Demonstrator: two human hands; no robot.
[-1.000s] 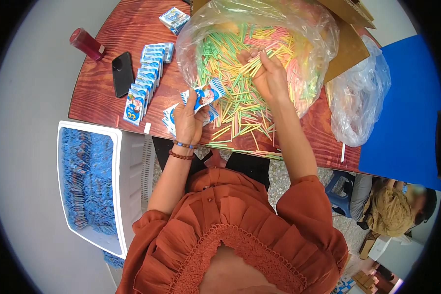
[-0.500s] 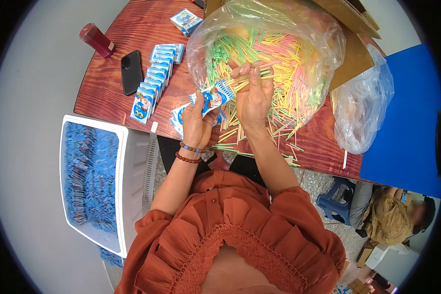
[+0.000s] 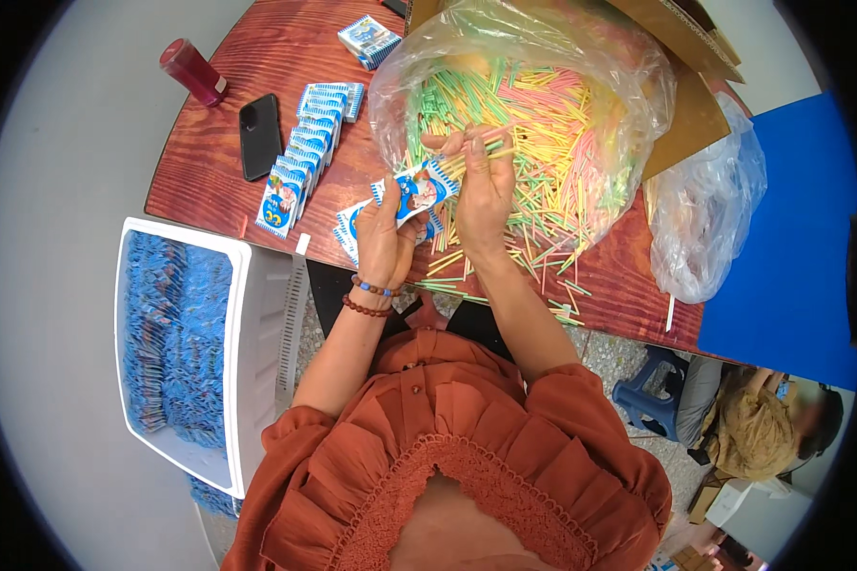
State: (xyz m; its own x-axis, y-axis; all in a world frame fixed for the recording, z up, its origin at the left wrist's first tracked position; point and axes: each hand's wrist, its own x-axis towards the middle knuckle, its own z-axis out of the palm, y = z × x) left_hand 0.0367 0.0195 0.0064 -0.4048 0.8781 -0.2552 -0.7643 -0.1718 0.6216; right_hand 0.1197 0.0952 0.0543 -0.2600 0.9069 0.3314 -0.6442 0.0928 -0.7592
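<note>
My left hand [image 3: 383, 238] holds a small blue and white packet [image 3: 417, 189] above the table's near edge, with a few more of the same packets [image 3: 350, 226] lying under it. My right hand [image 3: 482, 181] is closed on a few thin coloured sticks [image 3: 490, 147] right beside the packet's top. Just beyond both hands a big clear plastic bag [image 3: 543, 105] lies open, spilling a heap of green, yellow and pink sticks onto the red-brown wooden table [image 3: 286, 57].
A row of blue packets [image 3: 305, 152], a black phone [image 3: 260, 136] and a dark red bottle [image 3: 192, 72] lie on the table's left. A white bin of blue packets [image 3: 176, 343] stands at my left. An empty clear bag [image 3: 705, 219] and cardboard [image 3: 695, 105] sit right. A person [image 3: 762, 428] crouches lower right.
My right hand pulled back out of the stick heap with a few sticks and came in beside the packet in my left hand.
</note>
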